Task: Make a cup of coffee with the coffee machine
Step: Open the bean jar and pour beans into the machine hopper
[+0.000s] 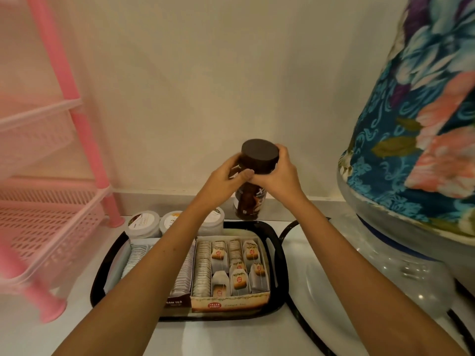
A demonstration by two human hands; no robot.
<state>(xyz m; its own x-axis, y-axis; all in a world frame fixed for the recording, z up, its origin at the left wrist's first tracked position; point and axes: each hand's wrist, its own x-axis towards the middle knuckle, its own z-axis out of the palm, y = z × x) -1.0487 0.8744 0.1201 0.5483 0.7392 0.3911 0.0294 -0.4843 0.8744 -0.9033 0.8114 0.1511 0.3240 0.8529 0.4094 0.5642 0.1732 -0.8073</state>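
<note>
A dark brown glass coffee jar with a round dark lid [259, 160] is held up in the air above the far edge of the white counter [231, 337], in front of the cream wall. It is gripped from both sides: the left hand [226, 176] is curled round the jar's shoulder just under the lid, with the thumb laid across the front, and the right hand [279, 173] is wrapped round the lid's right side. The two hands are brought close together, touching at the front of the jar. The lower part of the jar, with its printed label, is seen below the hands.

Beneath the forearms, a black rectangular tray with handle cut-outs [280, 253] is set on the counter. Two open cardboard boxes of tea bags [231, 268] are laid side by side in it (the right one is divided into rows). Along the tray's far edge three small white round tubs with printed lids [142, 224] are lined up. At the counter's left edge a pink plastic rack with perforated shelves [46, 227] is placed. At the right edge a large water bottle under a floral blue cloth cover [421, 124] is seen, and a black cable [303, 322] is run along the counter beside the tray.
</note>
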